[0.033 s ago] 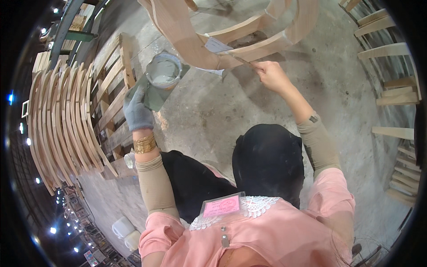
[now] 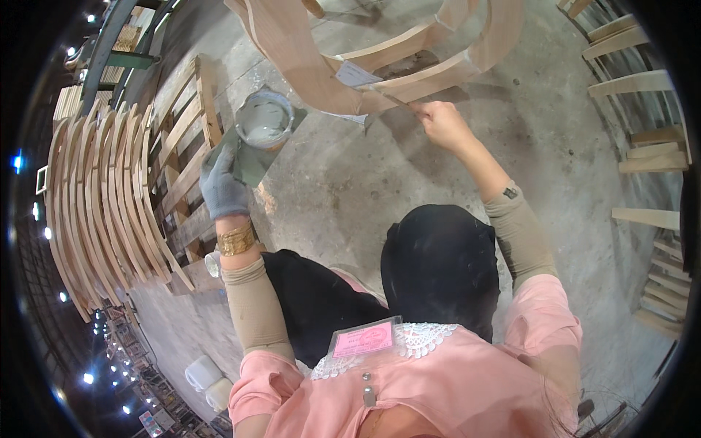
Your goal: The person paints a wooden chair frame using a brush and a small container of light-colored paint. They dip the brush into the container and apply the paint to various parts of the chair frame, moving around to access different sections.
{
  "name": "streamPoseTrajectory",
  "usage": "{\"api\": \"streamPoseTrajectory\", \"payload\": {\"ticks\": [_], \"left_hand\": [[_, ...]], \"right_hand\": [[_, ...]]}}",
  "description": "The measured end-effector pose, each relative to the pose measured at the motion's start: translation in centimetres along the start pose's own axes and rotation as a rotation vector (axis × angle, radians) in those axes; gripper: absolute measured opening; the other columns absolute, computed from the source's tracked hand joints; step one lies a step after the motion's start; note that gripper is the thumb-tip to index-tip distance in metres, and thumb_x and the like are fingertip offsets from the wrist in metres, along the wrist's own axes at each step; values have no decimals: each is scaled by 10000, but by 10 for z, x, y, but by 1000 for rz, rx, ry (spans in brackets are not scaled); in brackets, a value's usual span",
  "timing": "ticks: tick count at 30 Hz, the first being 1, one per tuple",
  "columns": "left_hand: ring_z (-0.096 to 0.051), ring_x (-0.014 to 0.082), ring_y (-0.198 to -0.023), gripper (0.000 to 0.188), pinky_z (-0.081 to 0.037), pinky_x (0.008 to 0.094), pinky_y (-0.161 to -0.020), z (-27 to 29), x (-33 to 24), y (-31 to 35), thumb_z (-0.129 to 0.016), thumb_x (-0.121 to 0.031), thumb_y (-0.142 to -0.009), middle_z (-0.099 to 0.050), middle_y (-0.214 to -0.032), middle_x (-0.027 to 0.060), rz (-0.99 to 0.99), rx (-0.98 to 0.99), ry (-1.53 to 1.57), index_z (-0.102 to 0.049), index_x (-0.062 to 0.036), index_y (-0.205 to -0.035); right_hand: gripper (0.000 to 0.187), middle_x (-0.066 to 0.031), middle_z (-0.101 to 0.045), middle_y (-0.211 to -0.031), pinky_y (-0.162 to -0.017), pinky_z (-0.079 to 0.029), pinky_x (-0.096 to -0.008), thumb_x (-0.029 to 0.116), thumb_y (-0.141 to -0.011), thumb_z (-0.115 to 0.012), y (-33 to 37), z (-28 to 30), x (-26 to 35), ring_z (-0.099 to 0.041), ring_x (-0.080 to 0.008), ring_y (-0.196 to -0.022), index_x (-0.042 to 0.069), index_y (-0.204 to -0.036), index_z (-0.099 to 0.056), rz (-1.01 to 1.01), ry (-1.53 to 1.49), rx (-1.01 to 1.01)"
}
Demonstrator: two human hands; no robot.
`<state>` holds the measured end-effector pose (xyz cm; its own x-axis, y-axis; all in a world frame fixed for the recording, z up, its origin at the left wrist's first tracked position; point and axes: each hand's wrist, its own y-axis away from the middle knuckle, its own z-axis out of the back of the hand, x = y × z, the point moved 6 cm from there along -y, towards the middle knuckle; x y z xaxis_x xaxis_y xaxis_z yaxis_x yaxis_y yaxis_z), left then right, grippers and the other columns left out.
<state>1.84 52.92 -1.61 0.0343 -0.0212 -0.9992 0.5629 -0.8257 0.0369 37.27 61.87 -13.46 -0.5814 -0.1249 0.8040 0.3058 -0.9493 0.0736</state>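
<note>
My left hand (image 2: 224, 182), in a grey knitted glove, grips a round tub (image 2: 293, 118) of grey paste (image 2: 261, 123) from its near side. A dark green sheet (image 2: 253, 165) is caught in the same grip, under and beside the tub. My bare right hand (image 2: 445, 125) pinches a slim putty knife (image 2: 394, 98), only partly visible. Its tip meets the joint of a curved pale wooden frame (image 2: 416, 89), near a paper slip (image 2: 355, 74) on the wood. Part of another paper (image 2: 350, 117) shows below the frame.
Curved wooden slats (image 2: 109, 204) stand in a row at the left beside a wooden pallet (image 2: 175, 160). More wooden parts (image 2: 631, 84) line the right side. White rolled bundles (image 2: 203, 372) sit at lower left on the concrete floor (image 2: 343, 182).
My left hand and the tub have shifted slightly to the left. My right hand, with the putty knife, stays almost in place at the joint.
</note>
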Motion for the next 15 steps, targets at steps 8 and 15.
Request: {"api": "streamPoseTrajectory", "payload": {"ticks": [8, 15], "left_hand": [[-576, 189, -955, 237, -495, 287, -801, 30, -20, 7, -532, -30, -845, -578, -1060, 120, -113, -69, -472, -568, 51, -1065], [-601, 182, -870, 231, -509, 281, -745, 31, -27, 11, -549, -75, -851, -591, -1007, 126, -135, -99, -480, -521, 45, -1046]], "right_hand": [[346, -161, -555, -1025, -804, -458, -415, 83, -799, -480, -36, -39, -16, -544, -346, -954, 147, -1126, -576, -9, 134, 72], [301, -187, -493, -1069, -782, -478, -425, 87, -843, -423, -30, -48, 1, -542, -359, -938, 95, -1113, -557, 55, 364, 125]]}}
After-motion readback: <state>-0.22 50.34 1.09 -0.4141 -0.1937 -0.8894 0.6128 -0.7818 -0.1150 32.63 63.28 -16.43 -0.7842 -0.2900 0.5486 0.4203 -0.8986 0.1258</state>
